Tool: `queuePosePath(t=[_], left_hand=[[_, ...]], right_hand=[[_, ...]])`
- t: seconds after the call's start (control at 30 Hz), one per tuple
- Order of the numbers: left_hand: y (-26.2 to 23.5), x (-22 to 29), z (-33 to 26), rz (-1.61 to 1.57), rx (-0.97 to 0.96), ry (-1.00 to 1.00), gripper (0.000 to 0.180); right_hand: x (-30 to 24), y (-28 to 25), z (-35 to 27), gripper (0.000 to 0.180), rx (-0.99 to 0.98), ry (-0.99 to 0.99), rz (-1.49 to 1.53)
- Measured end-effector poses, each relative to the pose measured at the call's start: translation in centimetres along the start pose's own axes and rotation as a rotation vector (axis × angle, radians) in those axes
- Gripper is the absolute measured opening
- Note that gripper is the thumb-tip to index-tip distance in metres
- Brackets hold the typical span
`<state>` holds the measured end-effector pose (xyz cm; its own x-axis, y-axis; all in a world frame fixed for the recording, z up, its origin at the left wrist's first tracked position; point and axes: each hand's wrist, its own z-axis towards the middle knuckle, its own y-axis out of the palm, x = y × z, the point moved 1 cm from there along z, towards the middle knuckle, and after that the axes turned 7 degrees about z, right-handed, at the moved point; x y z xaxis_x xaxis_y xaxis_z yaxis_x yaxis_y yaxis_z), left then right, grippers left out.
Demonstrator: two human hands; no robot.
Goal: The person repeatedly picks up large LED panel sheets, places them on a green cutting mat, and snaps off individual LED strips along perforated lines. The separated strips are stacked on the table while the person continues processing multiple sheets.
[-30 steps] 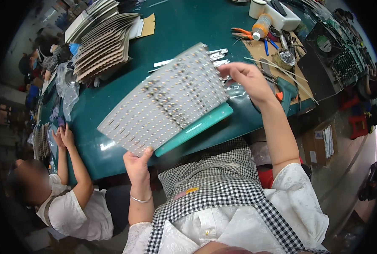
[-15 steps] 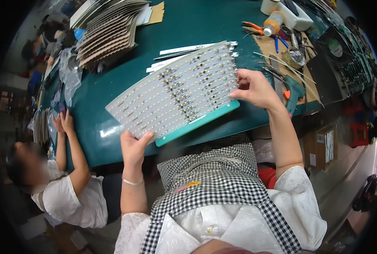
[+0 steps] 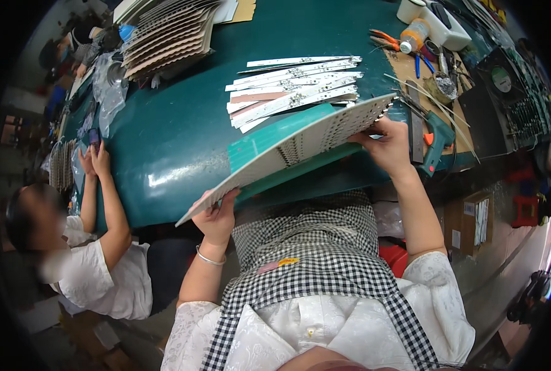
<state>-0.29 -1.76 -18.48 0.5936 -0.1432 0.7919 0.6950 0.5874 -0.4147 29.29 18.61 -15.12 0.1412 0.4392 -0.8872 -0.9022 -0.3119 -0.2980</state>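
Observation:
My left hand [image 3: 216, 217] and my right hand [image 3: 383, 145] are both closed on a pale panel of LED circuit strips [image 3: 318, 137], one at each end. The panel is tilted, so its face with rows of LEDs and small chips shows at a steep slant. Beneath it lies a flat green board [image 3: 269, 137], partly covered by the panel. Just beyond are several loose white LED strips [image 3: 297, 85], piled unevenly on the table. Fingers under the panel are partly hidden.
A stack of corrugated panels [image 3: 170, 40] stands at the far left of the green table [image 3: 164, 148]. Rightward are a green glue gun [image 3: 437, 141], orange pliers [image 3: 385, 39] and a bottle [image 3: 416, 34]. A co-worker [image 3: 102, 266] sits at left, holding a phone.
The panel has been tipped from facing me to a steep slant and shifted slightly right. Both hands moved right and still hold it. More loose strips and the green board now show.

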Motion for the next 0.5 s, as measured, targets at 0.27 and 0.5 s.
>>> queuePosePath(t=[0.27,0.5], left_hand=[[1.0,0.0,1.8,-0.031,0.031,0.310,0.015],[-1.4,1.8,4.9,-0.432,0.339,-0.119,0.015]], right_hand=[[0.5,-0.3,-0.3,0.018,0.006,0.114,0.138],[1.3,-1.8,3.0,0.017,0.006,0.456,0.357]])
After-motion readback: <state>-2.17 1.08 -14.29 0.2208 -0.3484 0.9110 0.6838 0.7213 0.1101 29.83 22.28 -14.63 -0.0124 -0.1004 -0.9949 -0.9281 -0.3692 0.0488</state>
